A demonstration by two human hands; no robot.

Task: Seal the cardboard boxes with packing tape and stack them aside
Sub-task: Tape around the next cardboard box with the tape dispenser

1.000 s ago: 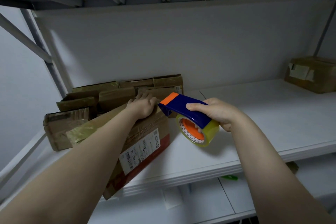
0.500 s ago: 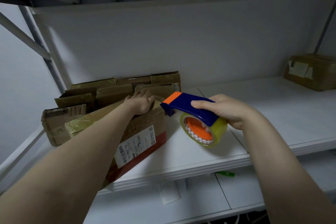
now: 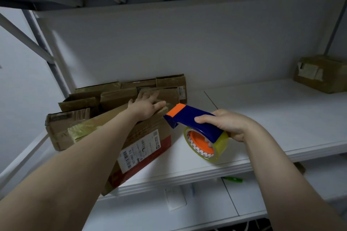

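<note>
1. The left hand (image 3: pixel 145 107) lies flat and open, palm down, on the far top edge of the nearest cardboard box (image 3: pixel 139 142). It grips nothing; I take it to be pinning the flaps shut and keeping the box from sliding while tape goes on.
2. The right hand (image 3: pixel 228 124) is wrapped firmly round the blue tape dispenser (image 3: pixel 193 121), fingers over the top. The orange nose points left at the box's top right corner, just beside it but not yet touching, which looks like lining up for the first strip.
3. The roll of clear tape (image 3: pixel 207 144) hangs under the dispenser, near the shelf (image 3: pixel 281 118) surface; whether it rests on it I can't tell.
4. That box sits at the left of the shelf, its near end overhanging the front edge, label side facing us.
5. Behind it, against the back wall, more worn boxes (image 3: pixel 120 95) crowd together, flaps raised, apparently unsealed.
6. Far right, one lone box (image 3: pixel 319 74) sits well apart, perhaps where finished ones go.
</note>
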